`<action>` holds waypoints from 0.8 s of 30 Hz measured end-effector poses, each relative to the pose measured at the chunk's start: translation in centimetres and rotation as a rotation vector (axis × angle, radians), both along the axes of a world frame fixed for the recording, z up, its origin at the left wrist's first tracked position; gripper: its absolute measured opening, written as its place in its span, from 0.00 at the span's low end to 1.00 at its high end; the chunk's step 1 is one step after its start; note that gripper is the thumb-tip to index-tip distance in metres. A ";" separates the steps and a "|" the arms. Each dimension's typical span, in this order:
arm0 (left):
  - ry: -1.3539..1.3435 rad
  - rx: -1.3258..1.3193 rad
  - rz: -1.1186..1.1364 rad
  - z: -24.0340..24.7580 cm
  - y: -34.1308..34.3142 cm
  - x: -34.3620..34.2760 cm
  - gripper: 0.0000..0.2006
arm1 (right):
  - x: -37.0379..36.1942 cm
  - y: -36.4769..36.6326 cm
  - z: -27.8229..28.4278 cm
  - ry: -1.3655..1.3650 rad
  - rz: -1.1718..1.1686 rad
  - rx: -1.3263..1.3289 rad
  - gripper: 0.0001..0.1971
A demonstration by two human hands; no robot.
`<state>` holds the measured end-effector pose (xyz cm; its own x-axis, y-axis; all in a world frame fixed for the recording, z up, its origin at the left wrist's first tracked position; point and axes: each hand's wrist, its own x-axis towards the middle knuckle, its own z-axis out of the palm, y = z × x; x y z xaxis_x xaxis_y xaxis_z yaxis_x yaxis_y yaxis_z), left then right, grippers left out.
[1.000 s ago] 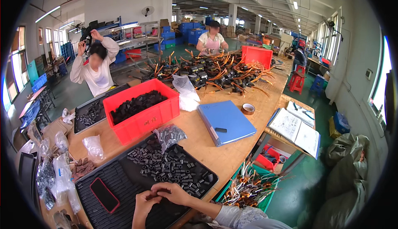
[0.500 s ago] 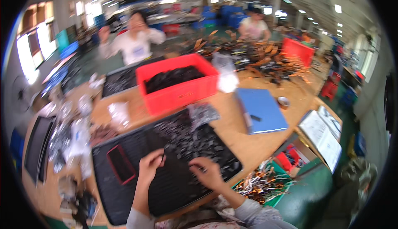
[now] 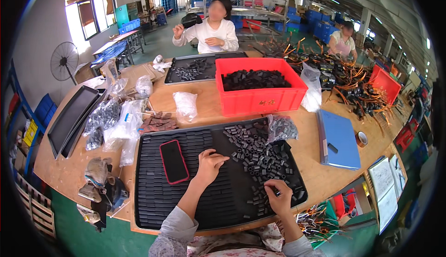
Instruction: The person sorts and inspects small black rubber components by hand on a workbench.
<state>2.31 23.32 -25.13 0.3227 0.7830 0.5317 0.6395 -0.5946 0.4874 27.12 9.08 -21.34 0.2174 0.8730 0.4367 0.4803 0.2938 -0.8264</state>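
Observation:
A large black tray lies before me. Small black hollow tubes are scattered over its right side, and rows of narrow black pieces line its left. My left hand is over the middle, finger and thumb closed at the edge of the loose tubes; whatever they hold is too small to make out. Low among the tubes at the right, my right hand pinches a small black tube. A red-edged phone rests on the rows, left of my left hand.
Behind the tray stands a red bin of black parts. A blue folder and tape roll lie right; plastic bags and stacked trays left. Cables heap at the far right. Two people work across the table.
The view has swung left and steadied. My right hand has moved nearer me among the tubes. The dark piece seen earlier in my left fingers no longer shows. The person opposite has lowered one hand.

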 end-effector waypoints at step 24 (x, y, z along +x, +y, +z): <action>0.014 0.099 -0.006 2.0 -3.9 0.1 0.10 | 5.9 8.4 -1.6 -0.527 -0.265 0.146 0.16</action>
<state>2.44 19.45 -23.10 0.3350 0.7252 0.6015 0.6426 -0.6428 0.4171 33.02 17.51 -22.91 0.1407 0.7416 0.6559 0.8863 0.2010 -0.4173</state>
